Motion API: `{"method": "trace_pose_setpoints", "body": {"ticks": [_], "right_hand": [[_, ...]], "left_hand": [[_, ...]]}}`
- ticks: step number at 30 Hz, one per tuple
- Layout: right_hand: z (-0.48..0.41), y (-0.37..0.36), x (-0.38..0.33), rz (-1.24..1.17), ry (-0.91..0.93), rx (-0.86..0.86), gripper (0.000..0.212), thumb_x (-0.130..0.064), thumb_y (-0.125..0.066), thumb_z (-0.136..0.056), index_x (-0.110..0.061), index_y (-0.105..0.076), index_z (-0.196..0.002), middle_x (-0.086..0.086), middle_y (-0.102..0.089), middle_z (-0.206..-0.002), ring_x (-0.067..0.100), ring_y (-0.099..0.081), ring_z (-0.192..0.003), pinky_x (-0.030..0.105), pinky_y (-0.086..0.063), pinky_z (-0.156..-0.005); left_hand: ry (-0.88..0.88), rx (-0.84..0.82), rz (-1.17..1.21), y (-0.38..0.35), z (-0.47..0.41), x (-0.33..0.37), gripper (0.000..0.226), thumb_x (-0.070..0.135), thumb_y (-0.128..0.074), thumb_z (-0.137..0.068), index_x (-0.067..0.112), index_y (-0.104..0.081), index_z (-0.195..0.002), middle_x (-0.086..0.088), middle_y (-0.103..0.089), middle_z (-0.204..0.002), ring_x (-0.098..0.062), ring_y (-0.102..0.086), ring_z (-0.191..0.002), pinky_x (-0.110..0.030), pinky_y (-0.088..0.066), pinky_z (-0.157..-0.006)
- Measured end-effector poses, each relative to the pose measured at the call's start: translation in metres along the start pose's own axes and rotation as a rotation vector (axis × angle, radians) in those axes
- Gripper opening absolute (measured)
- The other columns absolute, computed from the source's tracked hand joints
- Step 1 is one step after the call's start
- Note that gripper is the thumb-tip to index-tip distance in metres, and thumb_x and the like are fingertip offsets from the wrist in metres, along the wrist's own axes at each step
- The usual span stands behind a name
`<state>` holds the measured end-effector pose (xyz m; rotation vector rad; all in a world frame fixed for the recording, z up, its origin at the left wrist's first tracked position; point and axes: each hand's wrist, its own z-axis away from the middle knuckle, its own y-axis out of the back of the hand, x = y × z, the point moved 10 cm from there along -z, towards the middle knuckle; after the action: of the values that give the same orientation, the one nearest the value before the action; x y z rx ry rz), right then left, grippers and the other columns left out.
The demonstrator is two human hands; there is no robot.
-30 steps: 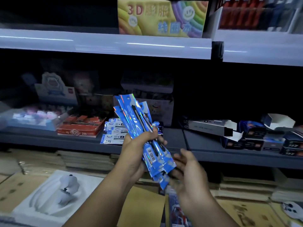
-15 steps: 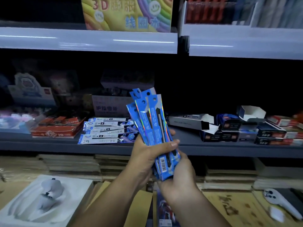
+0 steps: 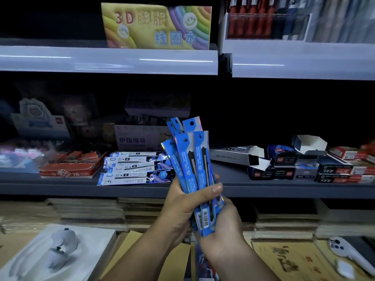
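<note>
Together we clutch blue packets (image 3: 189, 159) upright, left hand (image 3: 182, 209) above right hand (image 3: 223, 226) (fingers of both curled round the lower ends).

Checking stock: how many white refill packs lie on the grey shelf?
4, overlapped on the grey shelf: rearmost pack, second, third, frontmost. Others may hide beneath.
</note>
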<state>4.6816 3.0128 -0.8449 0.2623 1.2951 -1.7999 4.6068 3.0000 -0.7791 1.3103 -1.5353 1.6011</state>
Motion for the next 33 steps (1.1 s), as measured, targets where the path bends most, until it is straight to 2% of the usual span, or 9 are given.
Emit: {"method": "trace_pose_setpoints", "body": {"ticks": [3,7,10,13,23,25,28,33], "right_hand": [[0.0,-0.003,0.001,-0.011,-0.019,-0.031,0.042,-0.036,-0.046,-0.103,-0.01,-0.073,-0.12,0.016,-0.077,-0.11,0.035,-0.074,-0.105,0.046,-0.056,-0.097],[0.0,-0.003,0.002,-0.042,-0.041,-0.047,0.048,-0.041,-0.042,-0.105,-0.009,-0.073,-0.121,0.018,-0.077,-0.111,0.037,-0.072,-0.108,0.05,-0.053,-0.103],[0.001,-0.007,0.002,-0.067,-0.054,-0.088,0.05,-0.045,-0.042,-0.105,-0.009,-0.072,-0.124,0.018,-0.076,-0.115,0.038,-0.07,-0.112,0.051,-0.049,-0.108],[0.0,-0.008,0.002,-0.087,-0.069,-0.118,0.053,-0.048,-0.042,-0.104,-0.009,-0.072,-0.123,0.018,-0.076,-0.115,0.037,-0.071,-0.111,0.05,-0.049,-0.107],[-0.004,-0.009,0.005,-0.108,-0.092,-0.138,0.052,-0.046,-0.045,-0.104,-0.007,-0.071,-0.125,0.02,-0.074,-0.119,0.037,-0.07,-0.114,0.049,-0.05,-0.106],[-0.008,-0.008,0.008,-0.044,-0.076,-0.102,0.045,-0.042,-0.051,-0.102,-0.009,-0.072,-0.124,0.018,-0.075,-0.118,0.036,-0.072,-0.111,0.047,-0.053,-0.102],[-0.007,-0.004,0.01,0.008,-0.052,-0.023,0.038,-0.04,-0.06,-0.099,-0.011,-0.075,-0.118,0.014,-0.078,-0.108,0.033,-0.076,-0.101,0.047,-0.058,-0.094],[-0.003,-0.003,0.006,0.086,-0.002,-0.007,0.031,-0.03,-0.052,-0.105,-0.007,-0.072,-0.111,0.015,-0.079,-0.102,0.032,-0.075,-0.095,0.044,-0.058,-0.084]], "left_hand": [[-0.036,0.032,0.021,0.002,0.002,0.002,0.065,0.017,-0.091,-0.055,0.002,-0.067,-0.113,-0.022,-0.073,-0.111,-0.039,-0.071,-0.106,-0.052,-0.059,-0.091],[-0.073,0.09,0.098,0.008,0.003,0.006,0.07,0.017,-0.092,-0.056,-0.005,-0.063,-0.116,-0.033,-0.068,-0.112,-0.044,-0.07,-0.1,-0.057,-0.057,-0.091],[-0.075,0.078,0.116,0.006,0.004,0.005,0.07,0.016,-0.09,-0.057,-0.003,-0.064,-0.118,-0.024,-0.073,-0.111,-0.038,-0.072,-0.105,-0.054,-0.057,-0.093],[-0.084,0.057,0.098,0.003,0.004,0.005,0.065,0.012,-0.088,-0.062,-0.001,-0.064,-0.12,-0.021,-0.074,-0.113,-0.036,-0.071,-0.108,-0.053,-0.056,-0.095],[-0.098,0.092,0.081,0.007,0.005,0.003,0.056,0.004,-0.083,-0.066,-0.004,-0.063,-0.117,-0.024,-0.073,-0.109,-0.038,-0.073,-0.102,-0.049,-0.06,-0.088],[-0.095,0.105,0.069,0.009,0.003,0.0,0.048,0.004,-0.084,-0.066,-0.003,-0.067,-0.11,-0.023,-0.074,-0.104,-0.039,-0.073,-0.097,-0.051,-0.059,-0.089],[-0.078,0.138,0.05,0.013,0.0,-0.005,0.033,0.004,-0.082,-0.067,-0.002,-0.071,-0.097,-0.02,-0.072,-0.089,-0.035,-0.07,-0.084,-0.045,-0.06,-0.082],[-0.083,0.185,0.121,0.017,-0.003,-0.003,0.012,0.002,-0.076,-0.077,-0.003,-0.072,-0.087,-0.025,-0.07,-0.083,-0.033,-0.069,-0.076,-0.049,-0.059,-0.078]]}}
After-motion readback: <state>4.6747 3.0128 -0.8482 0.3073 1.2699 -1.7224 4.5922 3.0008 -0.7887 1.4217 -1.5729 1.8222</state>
